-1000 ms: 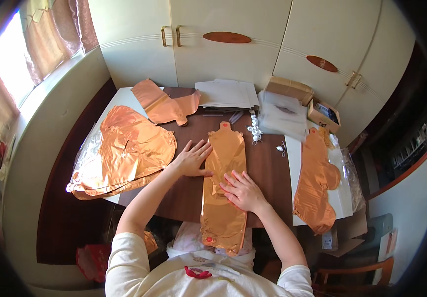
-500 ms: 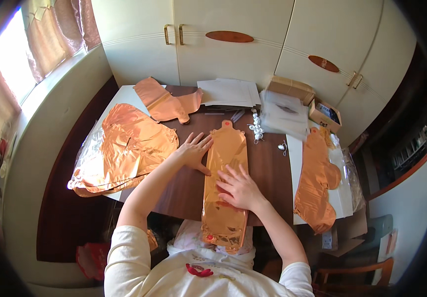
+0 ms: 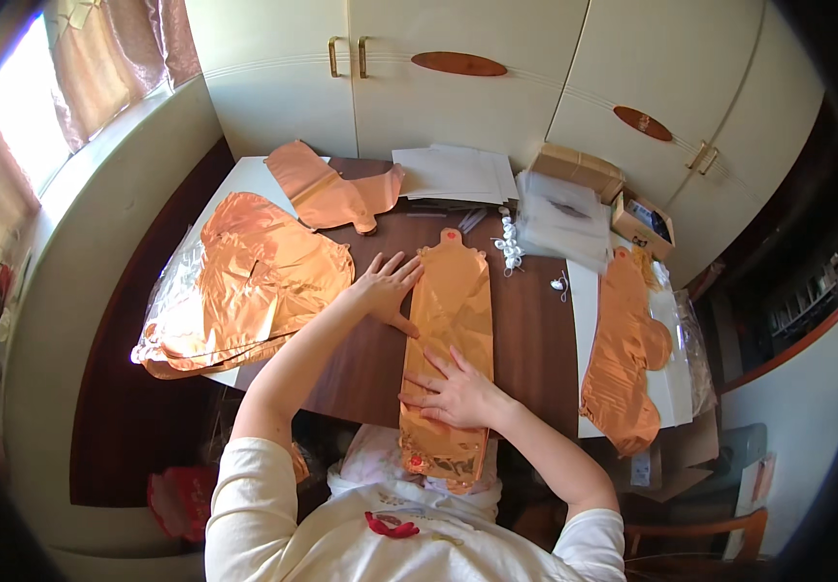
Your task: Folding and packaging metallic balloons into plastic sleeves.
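Note:
A long, flat rose-gold foil balloon (image 3: pixel 453 301) lies lengthwise on the dark brown table in front of me, its near end hanging over the edge toward my lap. A small tab with a red spot tops its far end. My left hand (image 3: pixel 386 291) rests with spread fingers against its left edge, near the far end. Flat on the near half of the balloon lies my right hand (image 3: pixel 456 392), fingers apart. Left of it sits a larger pile of crinkled foil balloons (image 3: pixel 268 272). Another foil balloon (image 3: pixel 327 189) lies at the far left, and a wavy-edged one (image 3: pixel 621 359) on the right.
White paper sheets (image 3: pixel 453 175) lie at the back beside clear plastic bags (image 3: pixel 559 221) and a small open box (image 3: pixel 640 231). White string bundles (image 3: pixel 510 242) sit right of the balloon. Cream cabinets (image 3: pixel 467 107) stand behind the table (image 3: pixel 535 335).
My right hand has slid down the balloon toward me, its fingers still spread. My left hand stays at the left edge. The whole view has shifted slightly.

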{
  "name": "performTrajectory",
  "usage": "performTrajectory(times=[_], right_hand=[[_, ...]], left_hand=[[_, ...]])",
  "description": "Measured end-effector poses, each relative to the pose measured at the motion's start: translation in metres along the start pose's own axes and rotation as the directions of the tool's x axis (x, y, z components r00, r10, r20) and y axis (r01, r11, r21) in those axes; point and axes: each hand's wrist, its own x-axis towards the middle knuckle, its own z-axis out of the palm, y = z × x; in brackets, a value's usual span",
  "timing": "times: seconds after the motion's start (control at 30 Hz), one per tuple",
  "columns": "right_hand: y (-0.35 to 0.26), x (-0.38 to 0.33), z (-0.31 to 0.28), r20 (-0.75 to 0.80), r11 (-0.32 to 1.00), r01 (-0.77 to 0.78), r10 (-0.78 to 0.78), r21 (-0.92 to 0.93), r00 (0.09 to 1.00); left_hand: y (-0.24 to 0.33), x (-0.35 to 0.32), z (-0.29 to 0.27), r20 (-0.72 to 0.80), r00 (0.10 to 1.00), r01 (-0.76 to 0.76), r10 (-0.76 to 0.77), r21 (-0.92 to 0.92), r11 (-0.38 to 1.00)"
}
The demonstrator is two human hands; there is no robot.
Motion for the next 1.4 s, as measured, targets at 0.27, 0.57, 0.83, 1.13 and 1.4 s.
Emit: performTrajectory(times=[0.27,0.57,0.83,1.13,1.4], right_hand=[[-0.016,-0.014,-0.009,0.153,0.998,0.057,-0.056,-0.007,0.987],[0.016,-0.027,-0.004,-0.255,0.96,-0.073,0.145,0.272,0.956],[0.097,-0.012,0.023,-0.292,0.862,-0.45,0.503,0.232,0.814],[0.11,-0.005,0.023,-0.203,0.849,-0.519,0.529,0.103,0.824],[0.11,-0.011,0.028,-0.368,0.844,-0.457,0.535,0.281,0.761]], left_hand=[[-0.004,0.004,0.002,0.002,1.0,0.027,-0.027,-0.034,0.999],[0.008,-0.005,0.014,-0.306,0.951,0.025,-0.045,-0.066,0.997],[0.056,-0.024,0.024,-0.325,0.933,-0.171,0.153,-0.027,0.985],[0.039,-0.003,0.022,-0.34,0.932,-0.125,0.121,0.01,0.992],[-0.078,0.108,-0.018,-0.651,0.754,0.17,0.088,0.323,0.931]])
